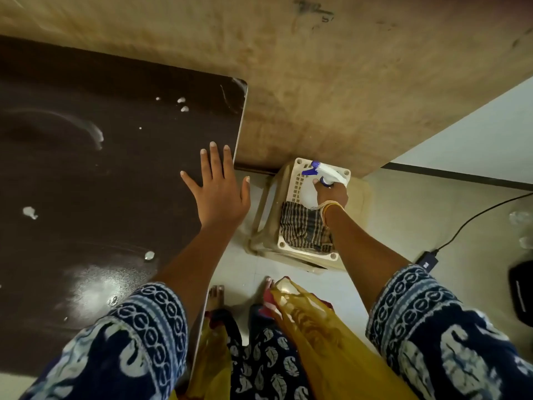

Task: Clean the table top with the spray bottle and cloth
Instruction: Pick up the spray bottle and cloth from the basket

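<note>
The dark brown table top (86,174) fills the left, wet with white foam blobs and smears. My left hand (219,194) lies flat with fingers spread near the table's right edge. My right hand (331,193) is closed around the neck of a white spray bottle (328,171) with a blue nozzle, standing in a white plastic basket (298,174). A dark checked cloth (302,229) lies folded in the near half of that basket, just below my right wrist.
The basket rests on a beige plastic stool (265,226) on the tiled floor, right of the table. A stained beige wall (346,82) stands behind. A black cable (473,217) and adapter (427,261) lie on the floor at right. My bare feet (216,295) stand below.
</note>
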A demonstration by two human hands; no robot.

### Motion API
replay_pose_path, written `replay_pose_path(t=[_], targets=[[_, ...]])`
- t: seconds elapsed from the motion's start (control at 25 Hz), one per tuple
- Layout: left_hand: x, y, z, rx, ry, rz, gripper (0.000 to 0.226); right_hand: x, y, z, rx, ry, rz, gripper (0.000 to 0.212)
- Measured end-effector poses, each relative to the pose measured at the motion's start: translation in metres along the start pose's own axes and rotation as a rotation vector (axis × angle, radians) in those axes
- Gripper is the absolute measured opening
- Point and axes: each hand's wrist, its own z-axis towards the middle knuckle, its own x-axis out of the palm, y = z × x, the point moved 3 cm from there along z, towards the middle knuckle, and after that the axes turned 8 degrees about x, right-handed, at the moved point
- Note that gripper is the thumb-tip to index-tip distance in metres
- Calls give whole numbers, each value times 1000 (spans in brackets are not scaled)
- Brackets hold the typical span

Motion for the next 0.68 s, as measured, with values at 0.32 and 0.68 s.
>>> replay_pose_path(t=[0.32, 0.68], targets=[[-13, -17, -12, 178, 94, 69, 65, -44, 13, -48, -209, 98, 108, 34], [44, -93, -26, 438, 358, -18, 58, -63, -3, -25, -226, 178, 323, 15]])
